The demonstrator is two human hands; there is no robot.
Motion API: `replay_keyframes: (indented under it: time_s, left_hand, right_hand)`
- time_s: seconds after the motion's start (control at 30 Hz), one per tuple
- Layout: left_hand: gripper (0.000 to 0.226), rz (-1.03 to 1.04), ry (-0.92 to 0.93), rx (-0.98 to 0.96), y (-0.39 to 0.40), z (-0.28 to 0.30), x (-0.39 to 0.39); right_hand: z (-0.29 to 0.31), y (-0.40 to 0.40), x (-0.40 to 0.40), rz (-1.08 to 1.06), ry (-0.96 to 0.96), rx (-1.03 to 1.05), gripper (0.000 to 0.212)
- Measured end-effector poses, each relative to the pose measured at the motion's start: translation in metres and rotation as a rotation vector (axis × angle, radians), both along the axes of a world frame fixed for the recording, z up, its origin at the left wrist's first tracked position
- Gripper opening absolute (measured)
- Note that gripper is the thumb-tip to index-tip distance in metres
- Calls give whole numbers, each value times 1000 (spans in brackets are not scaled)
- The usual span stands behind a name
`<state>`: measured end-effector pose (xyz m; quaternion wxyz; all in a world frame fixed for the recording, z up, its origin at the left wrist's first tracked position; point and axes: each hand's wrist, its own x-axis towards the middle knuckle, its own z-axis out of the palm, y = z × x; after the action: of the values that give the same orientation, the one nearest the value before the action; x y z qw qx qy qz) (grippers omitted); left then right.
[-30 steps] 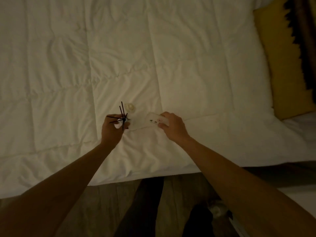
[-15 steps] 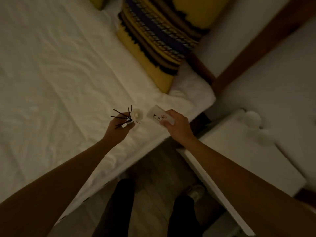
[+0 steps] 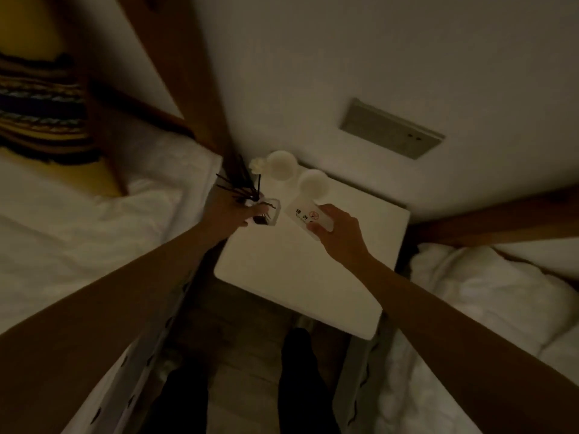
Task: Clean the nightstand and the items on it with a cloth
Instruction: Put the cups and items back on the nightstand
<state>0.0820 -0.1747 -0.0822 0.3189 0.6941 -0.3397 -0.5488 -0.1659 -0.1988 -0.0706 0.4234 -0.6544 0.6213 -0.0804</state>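
Over the white nightstand [image 3: 300,270], between two beds, we hold both hands out in dim light. Our left hand [image 3: 233,214], at about ten o'clock from the nightstand's middle, curls its fingers around a small glass reed diffuser [image 3: 266,214]; its dark sticks [image 3: 239,186] fan up toward eleven o'clock, and a pale flower-shaped piece [image 3: 257,166] sits at their top. The bottle is at the nightstand's left rear edge, though we cannot tell whether it touches the top or hangs just above it. Our right hand [image 3: 336,233], toward one o'clock, pinches a small white sign card [image 3: 305,214] printed with dark characters and a red no-smoking mark, tilted above the surface. Two round white lamp globes [image 3: 311,184] stand at the back, near twelve o'clock, close beside each other and just beyond the card. A grey wall panel [image 3: 391,130] lies up at one o'clock. A striped cushion [image 3: 40,111] rests on the bed at nine o'clock.
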Motion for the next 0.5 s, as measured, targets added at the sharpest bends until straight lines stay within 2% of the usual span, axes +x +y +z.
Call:
replay_keyframes:
  time_s: [0.1,0.23,0.4,0.5]
  left_hand:
    - [28,-96,-67,-18,-28,-6,-46]
    - [25,-239,-149,-98,-49,-11,-91]
    - [36,-437,-154,-111,-72,-37,-146]
    - [37,-495,-281,-162,-87,-54,-182]
  right_hand:
    - [-8,-3,-48,-40,30,6,36]
    - [-20,-6,-98,-69,98,-2,32]
    - [-41,-14,-153,-43,257,-61,33]
    - [-57,-23,-179,-47,299,-77,31]
